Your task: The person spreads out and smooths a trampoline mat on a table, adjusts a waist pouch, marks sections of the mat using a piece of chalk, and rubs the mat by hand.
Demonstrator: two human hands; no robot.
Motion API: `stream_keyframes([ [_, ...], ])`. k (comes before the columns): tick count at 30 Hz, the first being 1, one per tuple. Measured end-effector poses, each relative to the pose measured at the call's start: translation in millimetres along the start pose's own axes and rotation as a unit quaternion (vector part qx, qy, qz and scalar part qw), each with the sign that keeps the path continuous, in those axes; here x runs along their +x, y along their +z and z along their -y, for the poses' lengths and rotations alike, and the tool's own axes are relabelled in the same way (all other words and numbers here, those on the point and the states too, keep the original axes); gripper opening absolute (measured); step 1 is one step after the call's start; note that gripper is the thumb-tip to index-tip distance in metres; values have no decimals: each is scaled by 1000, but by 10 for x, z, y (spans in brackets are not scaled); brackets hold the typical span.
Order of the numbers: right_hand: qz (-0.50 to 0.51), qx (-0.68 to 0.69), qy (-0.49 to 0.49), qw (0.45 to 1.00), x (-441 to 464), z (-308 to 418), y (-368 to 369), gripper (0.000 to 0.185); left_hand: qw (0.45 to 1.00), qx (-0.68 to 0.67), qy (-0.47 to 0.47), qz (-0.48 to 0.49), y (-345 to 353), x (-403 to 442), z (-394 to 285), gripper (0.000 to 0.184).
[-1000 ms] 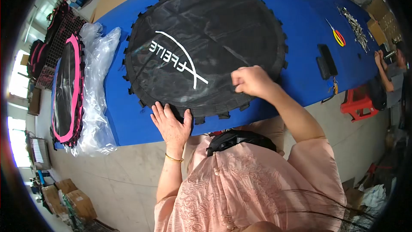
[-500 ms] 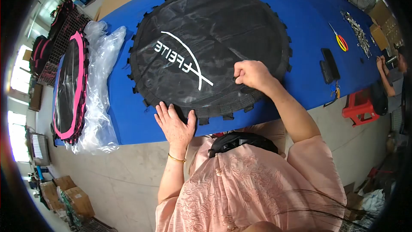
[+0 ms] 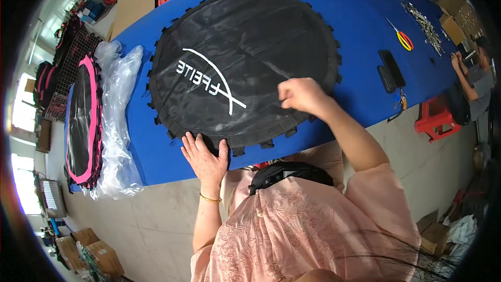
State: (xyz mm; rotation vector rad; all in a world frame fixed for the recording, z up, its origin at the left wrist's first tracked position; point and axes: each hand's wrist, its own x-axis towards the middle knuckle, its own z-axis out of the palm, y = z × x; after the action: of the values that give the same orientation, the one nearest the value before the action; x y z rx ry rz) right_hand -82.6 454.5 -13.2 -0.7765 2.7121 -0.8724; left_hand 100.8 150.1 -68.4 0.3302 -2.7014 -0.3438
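Note:
A round black mesh mat (image 3: 250, 47) with white lettering and black tabs round its rim lies flat on the blue table (image 3: 360, 73). My left hand (image 3: 206, 161) rests with fingers spread on the near left edge of the mat. Over the mat's near right part, my right hand (image 3: 303, 95) is closed, its fingertips pinched together; what they hold, if anything, is too small to make out. Several tabs show along the near edge between my hands.
Clear plastic (image 3: 116, 125) and a pink-edged black mat (image 3: 83, 125) lie at the left. Scissors (image 3: 404, 40), a black case (image 3: 391, 70) and a pile of metal pieces (image 3: 425, 28) are on the right. A person (image 3: 472, 75) sits beyond a red stool (image 3: 434, 120).
The whole view has shifted slightly. My right hand stays closed over the mat with small movements, and my left hand keeps its place on the edge.

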Motion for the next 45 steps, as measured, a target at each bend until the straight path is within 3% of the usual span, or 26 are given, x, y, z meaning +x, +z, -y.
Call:
stream_keyframes([
  [5, -53, -48, 77, 995, -207, -493, -361, 23, 1000, 12, 1, 0, 0, 14, -17, 79],
  [8, -63, 14, 47, 997, -129, -418, -219, 21, 1000, 22, 4, -1, -9, 15, -19, 79],
  [16, -38, 4, -90, 995, 334, 369, 528, 17, 1000, 21, 6, -3, 7, 11, -6, 78],
  [18, 45, 45, -75, 995, 193, 539, 412, 16, 1000, 21, 8, -3, 18, 3, 11, 78],
  [22, 69, 20, -85, 994, -89, 381, 197, 16, 1000, 20, 2, -9, 44, -19, 22, 77],
  [26, -9, -24, -20, 999, -212, -50, 6, 16, 1000, 20, 8, -2, 18, -1, 13, 77],
  [29, -6, 9, -5, 1000, -204, -138, -10, 16, 1000, 22, 8, -1, 31, 4, 14, 77],
  [32, -2, -20, -70, 997, -118, 92, 172, 16, 1000, 23, 11, -7, 49, 3, 32, 77],
  [35, 62, -2, -63, 996, -12, 444, 308, 15, 1000, 22, 8, -7, 53, 0, 22, 78],
  [37, 43, 14, -91, 995, 6, 518, 421, 15, 1000, 25, 5, -8, 25, -8, 21, 78],
  [40, 38, 15, -106, 994, -33, 536, 454, 15, 1000, 17, 13, -15, 19, -6, -49, 66],
  [42, 42, 7, -108, 993, -89, 527, 436, 16, 995, 24, 99, -6, -42, -2, -234, 51],
  [45, 52, -3, -116, 992, -210, 492, 387, 19, 977, -92, 188, 37, -43, 13, -629, 38],
])
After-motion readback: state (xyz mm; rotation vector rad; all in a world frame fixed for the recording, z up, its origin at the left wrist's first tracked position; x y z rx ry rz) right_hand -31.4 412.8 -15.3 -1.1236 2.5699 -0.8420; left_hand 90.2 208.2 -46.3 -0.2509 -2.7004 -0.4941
